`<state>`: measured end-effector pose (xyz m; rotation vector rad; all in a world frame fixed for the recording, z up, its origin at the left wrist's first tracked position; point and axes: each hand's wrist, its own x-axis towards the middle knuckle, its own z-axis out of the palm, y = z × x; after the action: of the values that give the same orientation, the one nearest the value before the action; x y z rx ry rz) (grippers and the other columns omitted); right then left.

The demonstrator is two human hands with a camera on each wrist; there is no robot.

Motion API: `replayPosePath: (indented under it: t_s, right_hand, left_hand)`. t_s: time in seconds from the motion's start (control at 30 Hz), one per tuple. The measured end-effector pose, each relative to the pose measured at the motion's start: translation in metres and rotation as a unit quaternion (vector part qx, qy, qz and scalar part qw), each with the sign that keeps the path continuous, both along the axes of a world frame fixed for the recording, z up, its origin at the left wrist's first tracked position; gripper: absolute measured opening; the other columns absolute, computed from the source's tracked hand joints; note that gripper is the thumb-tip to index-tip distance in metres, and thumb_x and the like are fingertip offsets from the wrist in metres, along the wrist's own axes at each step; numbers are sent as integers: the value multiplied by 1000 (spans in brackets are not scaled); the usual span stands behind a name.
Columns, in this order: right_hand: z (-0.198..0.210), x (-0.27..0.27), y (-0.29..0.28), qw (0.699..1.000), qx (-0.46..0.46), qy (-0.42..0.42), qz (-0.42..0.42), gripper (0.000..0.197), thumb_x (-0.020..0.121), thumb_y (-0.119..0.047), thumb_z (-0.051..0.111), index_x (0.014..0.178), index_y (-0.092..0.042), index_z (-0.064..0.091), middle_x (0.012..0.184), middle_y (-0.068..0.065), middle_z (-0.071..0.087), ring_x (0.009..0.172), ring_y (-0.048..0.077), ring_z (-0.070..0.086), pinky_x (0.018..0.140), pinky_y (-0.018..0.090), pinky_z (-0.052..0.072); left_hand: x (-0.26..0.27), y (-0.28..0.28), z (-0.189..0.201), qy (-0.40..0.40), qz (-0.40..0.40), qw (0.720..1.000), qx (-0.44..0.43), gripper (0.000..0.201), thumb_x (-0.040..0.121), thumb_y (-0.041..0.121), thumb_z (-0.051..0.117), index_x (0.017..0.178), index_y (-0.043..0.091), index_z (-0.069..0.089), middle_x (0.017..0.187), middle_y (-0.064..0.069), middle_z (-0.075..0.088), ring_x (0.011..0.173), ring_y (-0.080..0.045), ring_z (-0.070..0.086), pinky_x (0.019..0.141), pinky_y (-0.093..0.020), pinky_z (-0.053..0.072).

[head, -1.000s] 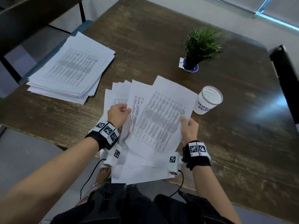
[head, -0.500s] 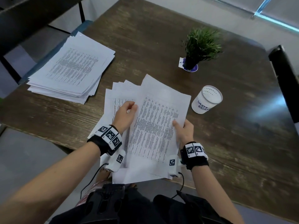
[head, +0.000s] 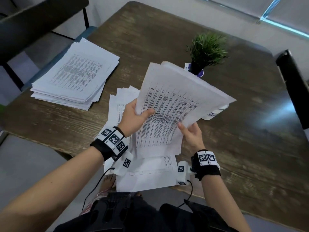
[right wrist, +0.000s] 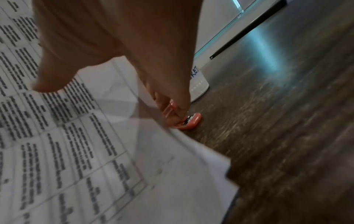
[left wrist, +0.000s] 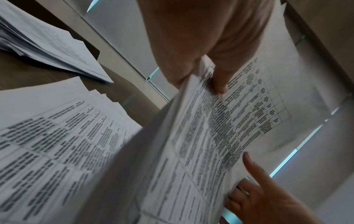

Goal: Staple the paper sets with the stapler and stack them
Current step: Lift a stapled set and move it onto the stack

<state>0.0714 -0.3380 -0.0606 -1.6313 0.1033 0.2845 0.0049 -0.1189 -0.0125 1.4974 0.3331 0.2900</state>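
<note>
A dark, worn wooden table (head: 167, 39) stood beside a pale wall with a window strip, a black chair (head: 294, 91) at its right edge. A small green plant in a dark pot (head: 205, 51) stood far across it, and a white paper cup with blue lettering (right wrist: 199, 84) sat just behind a coral-orange stapler (right wrist: 188, 122) lying on the wood; the cup's contents could not be seen. A tall stack of printed sheets (head: 75, 76) lay at the far left, loose sheets (head: 147, 171) near the front edge. The left hand (head: 133, 118) pinched a raised set of printed pages (head: 175, 104) by its left edge, thumb on top. The right hand (head: 192, 136) touched the set's lower corner with loosely spread fingers
</note>
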Motion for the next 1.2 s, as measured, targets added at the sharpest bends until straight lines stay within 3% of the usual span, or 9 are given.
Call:
replayPosePath:
  t_s: [0.1, 0.17, 0.33, 0.47, 0.53, 0.8, 0.9, 1.03, 1.2]
  right_hand:
    - [-1, 1, -11, 1000, -7, 0, 0, 19, 86, -11, 70, 104, -12, 64, 99, 3, 72, 91, 17, 69, 79, 28, 56]
    - [-5, 4, -19, 1000, -5, 4, -18, 19, 93, -6, 61, 111, -9, 63, 101, 3, 72, 90, 15, 69, 79, 29, 57]
    - [-15, 10, -33, 985, -143, 3, -93, 13, 94, -6, 50, 100, -4, 61, 94, 11, 67, 82, 23, 60, 73, 34, 50]
    - [-21, 11, -39, 967, -215, 0, -135, 14, 93, -7, 49, 97, 1, 59, 93, 14, 63, 82, 22, 55, 72, 30, 44]
    - [-24, 9, -41, 964, -226, 4, -140, 14, 94, -7, 49, 99, 2, 60, 93, 13, 62, 83, 21, 54, 75, 30, 44]
    - [-28, 3, -36, 964, -225, 14, -138, 16, 93, -8, 51, 94, 7, 57, 83, 12, 59, 77, 21, 52, 70, 30, 44]
    - [-26, 1, -35, 965, -225, 12, -134, 17, 94, -8, 51, 95, 8, 56, 83, 11, 58, 76, 20, 51, 62, 26, 41]
    - [-31, 3, -36, 965, -230, 14, -130, 11, 90, -11, 51, 85, -3, 57, 83, 12, 63, 79, 30, 61, 69, 37, 52]
    - [-36, -1, -30, 963, -246, 32, -104, 9, 90, -12, 51, 85, -8, 56, 90, 15, 66, 90, 37, 65, 84, 51, 55]
  left_hand:
    - [2, -1, -4, -7, 13, 1000, 0, 32, 87, 8, 69, 117, 14, 60, 107, 9, 69, 101, -6, 67, 89, -24, 55]
    - [4, 2, -17, 19, -4, 1000, 24, 32, 90, 15, 67, 121, 12, 59, 112, 4, 69, 106, -9, 65, 94, -31, 53]
    - [-4, 19, -61, 155, 60, 962, 215, 37, 93, 27, 64, 126, 11, 60, 129, -6, 59, 121, -21, 54, 103, -31, 40]
    - [-20, 36, -80, 365, 78, 865, 336, 87, 75, 38, 81, 144, 12, 37, 153, -19, 27, 141, -36, 25, 114, -48, 27]
    - [-26, 39, -82, 413, 65, 834, 360, 105, 68, 44, 85, 146, 7, 26, 154, -22, 24, 142, -38, 23, 114, -50, 24]
    - [-21, 42, -74, 422, 89, 825, 366, 127, 52, 37, 95, 149, 10, 17, 151, -19, 32, 140, -36, 29, 112, -49, 25]
    - [-22, 38, -74, 369, 92, 855, 353, 115, 56, 25, 94, 147, 12, 26, 141, -14, 47, 130, -33, 43, 102, -44, 39]
    - [-24, 33, -84, 279, 70, 891, 352, 39, 80, 1, 68, 118, 11, 63, 110, -15, 59, 96, -33, 62, 68, -36, 50]
    - [-21, 22, -87, 226, 76, 929, 284, 18, 95, 7, 55, 106, -3, 65, 104, -24, 65, 97, -36, 62, 78, -31, 46]
